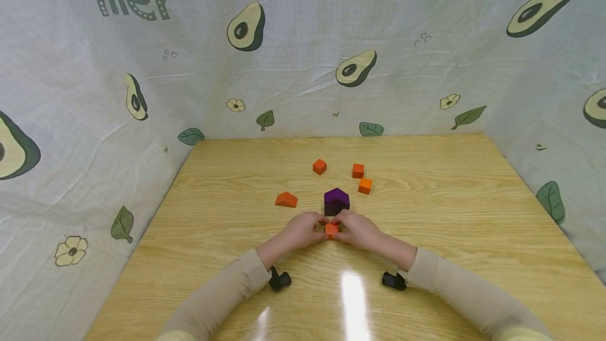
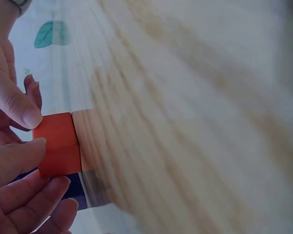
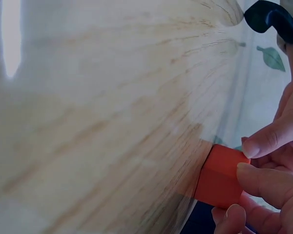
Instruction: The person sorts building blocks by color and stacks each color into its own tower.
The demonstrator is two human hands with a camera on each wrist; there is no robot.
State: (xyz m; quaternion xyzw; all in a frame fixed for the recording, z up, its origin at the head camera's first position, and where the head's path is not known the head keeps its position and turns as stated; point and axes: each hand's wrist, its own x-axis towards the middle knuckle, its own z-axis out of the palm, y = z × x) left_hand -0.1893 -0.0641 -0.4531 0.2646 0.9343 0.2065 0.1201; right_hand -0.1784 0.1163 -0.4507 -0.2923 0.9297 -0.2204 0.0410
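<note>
Pinched by left hand (image 1: 304,229) and right hand (image 1: 360,229), a red block (image 1: 332,231) is held near a purple block (image 1: 336,197). Four red-orange pieces (image 1: 365,186) are left untouched.

Smooth block (image 1: 332,231), glossy wood-grained tabletop (image 1: 450,188)

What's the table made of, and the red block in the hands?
The table looks like wood or wood-print laminate, glossy: brown grain, bright reflections. The red block might be painted wood or plastic, smooth: even colour, no grain showing.
</note>
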